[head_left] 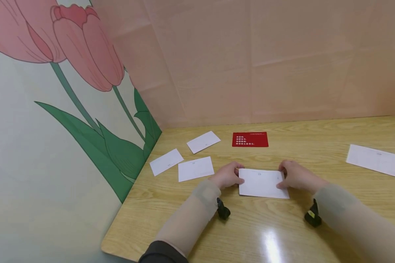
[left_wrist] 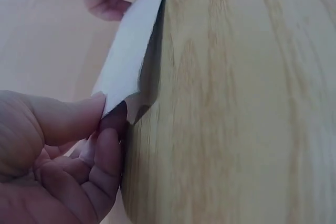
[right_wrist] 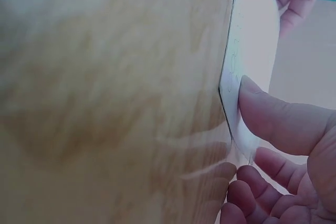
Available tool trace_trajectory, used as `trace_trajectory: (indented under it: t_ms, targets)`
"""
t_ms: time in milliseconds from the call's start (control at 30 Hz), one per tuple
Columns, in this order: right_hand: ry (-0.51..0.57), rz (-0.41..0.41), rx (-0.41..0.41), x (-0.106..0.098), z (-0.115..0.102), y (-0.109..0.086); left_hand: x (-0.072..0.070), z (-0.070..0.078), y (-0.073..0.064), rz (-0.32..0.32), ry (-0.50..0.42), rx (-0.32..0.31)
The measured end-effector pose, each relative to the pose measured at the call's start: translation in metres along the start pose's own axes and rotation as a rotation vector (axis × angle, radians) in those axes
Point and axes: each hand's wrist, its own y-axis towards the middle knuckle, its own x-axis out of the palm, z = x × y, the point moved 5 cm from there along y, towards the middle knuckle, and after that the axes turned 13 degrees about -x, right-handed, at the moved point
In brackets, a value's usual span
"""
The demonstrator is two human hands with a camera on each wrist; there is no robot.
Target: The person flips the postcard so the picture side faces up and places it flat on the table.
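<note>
A white sheet of paper [head_left: 262, 185] with small faint print lies low over the wooden table, both hands at its short ends. My left hand [head_left: 228, 174] pinches the left end, thumb on top and curled fingers beneath, as the left wrist view shows at the paper's corner [left_wrist: 123, 72]. At the opposite end my right hand [head_left: 294, 176] pinches the sheet. In the right wrist view its thumb [right_wrist: 283, 119] presses on the paper's face [right_wrist: 252, 40], with the other fingers bent below the edge.
Left of the hands lie three white paper pieces [head_left: 196, 169]. Beyond the held sheet is a red card [head_left: 250, 139] with white lettering. A longer white paper strip [head_left: 378, 160] rests at the right. A pink covering [head_left: 250, 62] rises behind the table [head_left: 145, 226]; a tulip-painted wall [head_left: 52, 164] borders its left.
</note>
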Motion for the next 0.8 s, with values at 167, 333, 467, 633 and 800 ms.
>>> trace_trajectory:
  t_ms: [167, 333, 467, 633, 800]
  targets:
    - [-0.007, 0.009, -0.012, 0.0001, 0.0004, -0.0014, 0.0026, -0.0001, -0.0027, -0.079, -0.138, 0.009]
    - [0.003, 0.018, -0.031, -0.0005, 0.0011, -0.0016, 0.0025, 0.0003, -0.0026, -0.087, -0.207, 0.009]
    - [0.048, 0.010, -0.005, 0.0002, 0.0033, -0.0019, 0.0009, 0.0005, -0.0019, -0.065, -0.237, -0.006]
    - [0.143, 0.016, 0.021, -0.0001, 0.0063, -0.0042, -0.0019, -0.0006, -0.0011, -0.035, -0.287, -0.018]
    - [0.269, 0.019, 0.044, 0.0003, 0.0078, -0.0086, -0.0054, -0.0012, -0.0003, -0.004, -0.341, -0.007]
